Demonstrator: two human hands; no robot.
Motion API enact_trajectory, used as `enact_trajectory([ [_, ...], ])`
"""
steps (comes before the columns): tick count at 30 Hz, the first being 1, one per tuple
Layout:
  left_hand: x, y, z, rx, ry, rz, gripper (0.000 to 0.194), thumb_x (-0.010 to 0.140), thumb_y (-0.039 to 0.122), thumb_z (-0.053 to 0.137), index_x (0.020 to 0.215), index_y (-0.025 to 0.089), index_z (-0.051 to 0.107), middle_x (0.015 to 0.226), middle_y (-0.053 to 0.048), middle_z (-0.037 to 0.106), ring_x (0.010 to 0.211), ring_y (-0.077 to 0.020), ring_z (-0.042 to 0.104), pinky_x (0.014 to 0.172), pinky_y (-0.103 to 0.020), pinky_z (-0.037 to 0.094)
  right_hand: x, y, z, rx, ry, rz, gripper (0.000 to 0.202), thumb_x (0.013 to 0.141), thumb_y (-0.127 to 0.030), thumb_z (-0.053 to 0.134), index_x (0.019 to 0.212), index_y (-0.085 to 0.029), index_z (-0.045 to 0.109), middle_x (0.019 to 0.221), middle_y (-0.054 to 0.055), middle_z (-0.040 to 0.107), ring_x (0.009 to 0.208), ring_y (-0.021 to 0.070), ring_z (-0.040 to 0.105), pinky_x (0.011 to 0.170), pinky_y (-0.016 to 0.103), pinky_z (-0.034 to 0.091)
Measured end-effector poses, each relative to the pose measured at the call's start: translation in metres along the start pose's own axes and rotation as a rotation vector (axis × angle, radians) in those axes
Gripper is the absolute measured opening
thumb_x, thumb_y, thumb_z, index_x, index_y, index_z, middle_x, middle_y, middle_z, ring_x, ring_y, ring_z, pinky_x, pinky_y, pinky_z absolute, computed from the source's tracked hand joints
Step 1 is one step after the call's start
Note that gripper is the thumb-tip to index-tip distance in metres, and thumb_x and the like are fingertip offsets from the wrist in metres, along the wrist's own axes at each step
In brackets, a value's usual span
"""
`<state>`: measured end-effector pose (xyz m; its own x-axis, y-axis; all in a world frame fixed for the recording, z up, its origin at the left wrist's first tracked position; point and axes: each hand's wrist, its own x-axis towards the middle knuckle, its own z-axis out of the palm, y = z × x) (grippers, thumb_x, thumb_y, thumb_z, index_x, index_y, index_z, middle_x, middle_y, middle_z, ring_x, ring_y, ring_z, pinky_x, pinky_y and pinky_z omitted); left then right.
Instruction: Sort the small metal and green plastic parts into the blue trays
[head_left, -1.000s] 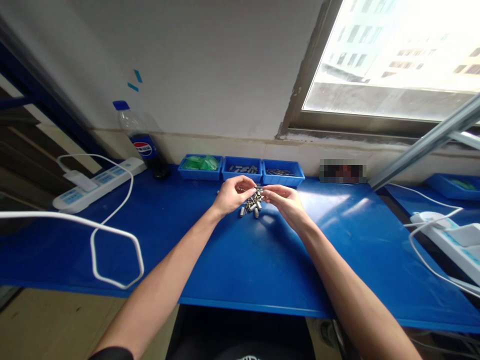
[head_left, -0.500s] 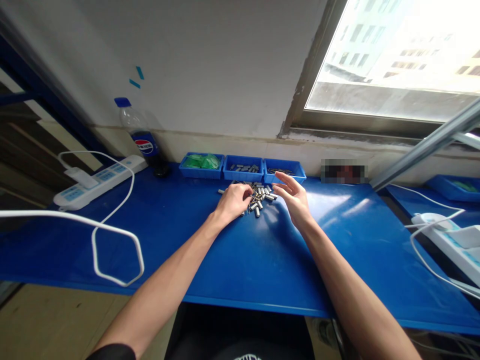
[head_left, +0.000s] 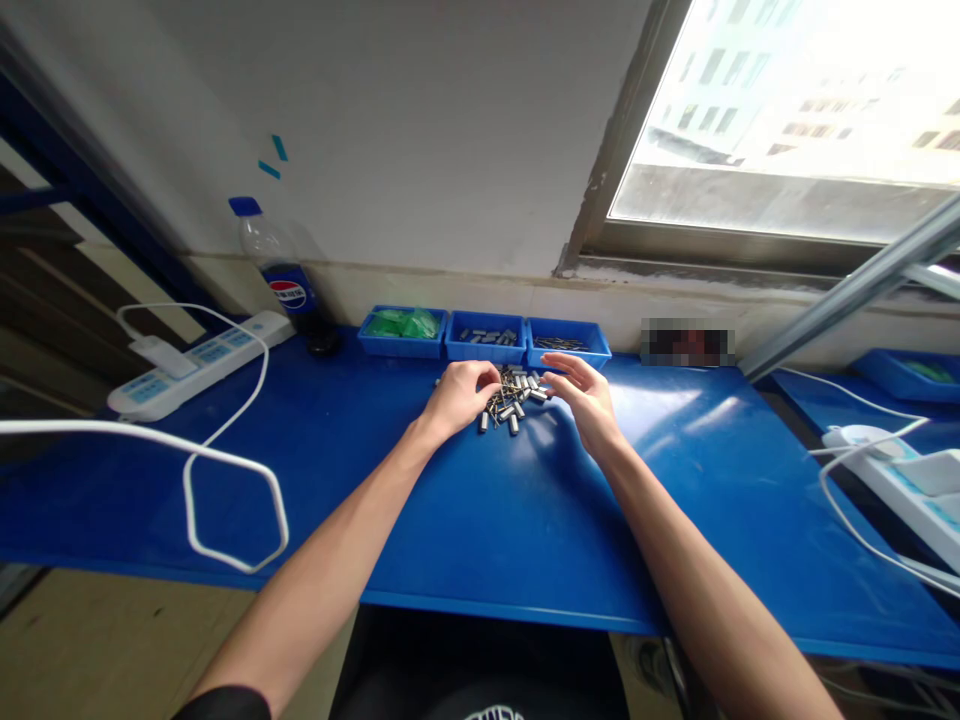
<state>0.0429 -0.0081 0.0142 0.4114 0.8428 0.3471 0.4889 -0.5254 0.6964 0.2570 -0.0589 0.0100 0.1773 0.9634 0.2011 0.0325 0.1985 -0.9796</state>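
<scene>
A loose pile of small silver metal cylinders [head_left: 514, 424] mixed with thin brass-coloured, screw-like pieces [head_left: 498, 402] lies on the blue table. My left hand [head_left: 456, 396] is at the pile's left side, thumb and fingers curled together in a pinch; anything between the fingertips is too small to make out. On the right side, my right hand [head_left: 591, 398] has its fingers stretched out and apart, their tips beside the pile, holding nothing that I can see. Part of the pile is hidden behind my left hand.
Behind the pile stand three blue bins: one with green plastic bags [head_left: 405, 323], a middle bin [head_left: 486, 352] with metal cylinders, and a right bin [head_left: 570, 355] with thin pieces. A cola bottle [head_left: 289, 290], white power strip [head_left: 202, 370] and looping cable [head_left: 281, 500] are left.
My left hand has shifted slightly left, showing more of the pile's front left. My right hand has moved a little left and down, with its fingers still spread.
</scene>
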Motion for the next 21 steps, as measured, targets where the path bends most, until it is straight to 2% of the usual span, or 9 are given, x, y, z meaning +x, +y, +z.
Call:
enact_trajectory([
  [6, 0.0027, 0.0096, 0.0013, -0.238, 0.069, -0.076, 0.019, 0.089, 0.034, 0.07, 0.087, 0.016, 0.076, 0.088, -0.006, 0.08, 0.078, -0.0188, 0.073, 0.075, -0.029, 0.057, -0.0021, -0.0029, 0.0021, -0.085, -0.061, 0.025, 0.041, 0.08, -0.047, 0.078, 0.115, -0.024, 0.074, 0.09, 0.004, 0.078, 0.083, 0.0225, 0.072, 0.081, 0.039, 0.057],
  [11, 0.003, 0.011, 0.0037, -0.322, 0.042, -0.085, 0.022, 0.087, 0.036, 0.071, 0.087, 0.015, 0.076, 0.086, -0.007, 0.08, 0.078, -0.0201, 0.074, 0.074, -0.029, 0.058, -0.0041, -0.004, 0.0064, 0.008, -0.143, 0.078, 0.04, 0.078, -0.047, 0.083, 0.11, -0.025, 0.077, 0.092, 0.006, 0.08, 0.085, 0.0236, 0.073, 0.085, 0.04, 0.057],
  [16, 0.0011, 0.0101, 0.0037, -0.21, -0.007, -0.028, 0.021, 0.09, 0.036, 0.068, 0.086, 0.017, 0.077, 0.084, -0.005, 0.079, 0.074, -0.0181, 0.072, 0.071, -0.027, 0.056, -0.0028, 0.0028, 0.0066, 0.047, -0.131, 0.095, 0.033, 0.077, -0.05, 0.083, 0.096, -0.024, 0.079, 0.091, 0.006, 0.078, 0.081, 0.0231, 0.071, 0.083, 0.04, 0.057],
  [19, -0.0013, 0.008, 0.0022, -0.003, -0.033, 0.022, 0.016, 0.089, 0.031, 0.069, 0.089, 0.018, 0.077, 0.088, -0.006, 0.079, 0.079, -0.0195, 0.072, 0.076, -0.029, 0.056, -0.0008, 0.0042, 0.0048, 0.039, -0.094, 0.103, 0.031, 0.078, -0.052, 0.081, 0.09, -0.023, 0.079, 0.084, 0.005, 0.076, 0.077, 0.0227, 0.07, 0.081, 0.04, 0.058],
  [21, -0.003, 0.0058, 0.0014, 0.145, -0.048, 0.025, 0.013, 0.086, 0.027, 0.072, 0.094, 0.018, 0.077, 0.094, -0.008, 0.078, 0.087, -0.0223, 0.072, 0.081, -0.032, 0.056, 0.0009, 0.0031, 0.0029, 0.045, -0.032, 0.071, 0.03, 0.08, -0.051, 0.079, 0.092, -0.023, 0.079, 0.087, 0.005, 0.077, 0.082, 0.0239, 0.071, 0.085, 0.041, 0.058],
])
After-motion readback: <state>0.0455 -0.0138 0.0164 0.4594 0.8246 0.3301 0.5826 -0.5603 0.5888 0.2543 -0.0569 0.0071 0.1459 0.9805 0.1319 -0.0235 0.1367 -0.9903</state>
